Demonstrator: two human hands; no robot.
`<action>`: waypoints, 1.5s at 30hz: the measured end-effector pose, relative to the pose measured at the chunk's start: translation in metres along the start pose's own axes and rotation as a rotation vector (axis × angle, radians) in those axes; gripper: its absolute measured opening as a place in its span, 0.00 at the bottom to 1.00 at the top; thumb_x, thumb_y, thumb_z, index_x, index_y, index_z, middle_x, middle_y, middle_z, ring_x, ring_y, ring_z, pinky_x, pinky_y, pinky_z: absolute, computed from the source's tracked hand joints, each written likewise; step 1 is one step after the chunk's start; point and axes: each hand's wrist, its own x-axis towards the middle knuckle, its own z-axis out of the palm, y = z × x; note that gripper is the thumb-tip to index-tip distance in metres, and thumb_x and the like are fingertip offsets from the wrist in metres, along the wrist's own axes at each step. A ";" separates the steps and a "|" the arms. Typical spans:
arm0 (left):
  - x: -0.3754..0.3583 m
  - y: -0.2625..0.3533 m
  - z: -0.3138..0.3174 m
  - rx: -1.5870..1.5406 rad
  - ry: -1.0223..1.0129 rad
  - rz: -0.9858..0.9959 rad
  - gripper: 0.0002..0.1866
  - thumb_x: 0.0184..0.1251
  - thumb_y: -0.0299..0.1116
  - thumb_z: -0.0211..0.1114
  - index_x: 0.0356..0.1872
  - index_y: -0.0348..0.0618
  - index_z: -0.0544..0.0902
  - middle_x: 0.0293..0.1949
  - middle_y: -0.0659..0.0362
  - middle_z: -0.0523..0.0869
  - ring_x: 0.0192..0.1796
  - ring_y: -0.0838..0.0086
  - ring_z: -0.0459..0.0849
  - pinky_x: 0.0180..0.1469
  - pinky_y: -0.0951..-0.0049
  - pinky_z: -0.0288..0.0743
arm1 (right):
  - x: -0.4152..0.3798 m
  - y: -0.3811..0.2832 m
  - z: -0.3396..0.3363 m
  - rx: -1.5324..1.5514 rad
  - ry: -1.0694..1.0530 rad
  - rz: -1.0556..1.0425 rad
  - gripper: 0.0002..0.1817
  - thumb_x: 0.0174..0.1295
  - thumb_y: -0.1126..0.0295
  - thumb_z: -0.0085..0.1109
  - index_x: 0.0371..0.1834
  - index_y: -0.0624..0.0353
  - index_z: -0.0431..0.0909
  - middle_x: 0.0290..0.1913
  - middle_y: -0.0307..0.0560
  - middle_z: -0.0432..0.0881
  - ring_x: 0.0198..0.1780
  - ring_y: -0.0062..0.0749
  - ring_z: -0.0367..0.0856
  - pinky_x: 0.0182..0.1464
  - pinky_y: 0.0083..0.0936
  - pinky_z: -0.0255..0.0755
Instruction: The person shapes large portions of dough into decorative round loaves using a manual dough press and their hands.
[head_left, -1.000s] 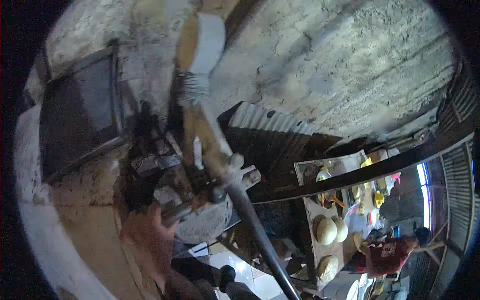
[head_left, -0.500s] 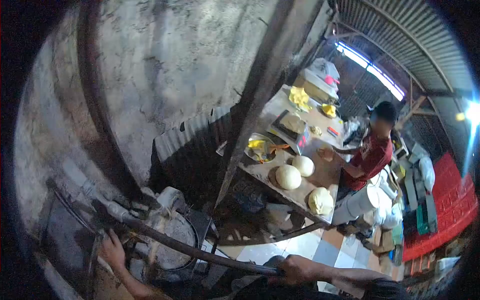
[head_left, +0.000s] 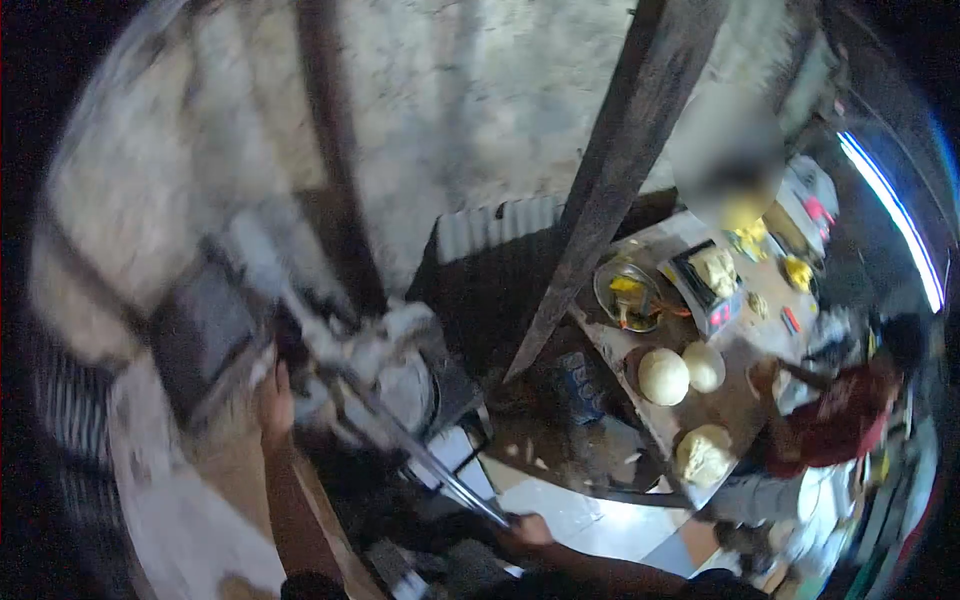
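Observation:
My right hand [head_left: 527,532] is wrapped round the near end of a long metal bar [head_left: 438,467], low in the middle of the view. The bar slants up and left to a pale, worn machine [head_left: 405,375] with a round part by the wall. My left hand [head_left: 275,402] reaches up at the left, its fingers stretched out by the edge of a dark box-like panel [head_left: 203,335]. Whether the fingertips press on that edge is blurred.
A wooden post [head_left: 610,190] slants between me and a table [head_left: 640,400]. On it are dough balls [head_left: 663,377], a lumpy dough piece [head_left: 704,455], a scale [head_left: 712,300] and a bowl [head_left: 627,297]. A person in a red shirt [head_left: 835,420] stands at its right side.
My view has swung right and tilted, so the table sits lower. The bar now slopes more steeply, with my right hand still on its end. My left hand stays beside the machine, fingers pointing upward.

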 end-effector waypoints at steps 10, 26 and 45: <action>-0.376 0.295 0.028 -1.133 -0.470 -0.672 0.28 0.72 0.58 0.62 0.44 0.35 0.76 0.16 0.60 0.73 0.15 0.73 0.74 0.18 0.67 0.70 | 0.004 0.026 -0.018 -0.289 0.276 -0.731 0.16 0.61 0.61 0.66 0.35 0.65 0.80 0.26 0.58 0.84 0.30 0.51 0.85 0.35 0.49 0.78; -0.378 0.316 0.058 -0.647 -0.007 -0.538 0.24 0.74 0.49 0.59 0.51 0.33 0.79 0.36 0.40 0.87 0.40 0.51 0.89 0.39 0.53 0.80 | -0.003 -0.019 -0.085 -0.170 -0.161 -0.634 0.12 0.67 0.65 0.57 0.42 0.65 0.79 0.40 0.53 0.84 0.39 0.41 0.84 0.41 0.41 0.77; -0.306 0.252 0.023 -1.094 -0.187 -0.271 0.36 0.77 0.54 0.53 0.71 0.33 0.59 0.52 0.39 0.81 0.55 0.48 0.83 0.55 0.53 0.75 | 0.014 -0.216 -0.202 -0.340 -0.659 -0.740 0.15 0.71 0.65 0.52 0.51 0.68 0.73 0.47 0.58 0.80 0.45 0.46 0.82 0.46 0.41 0.77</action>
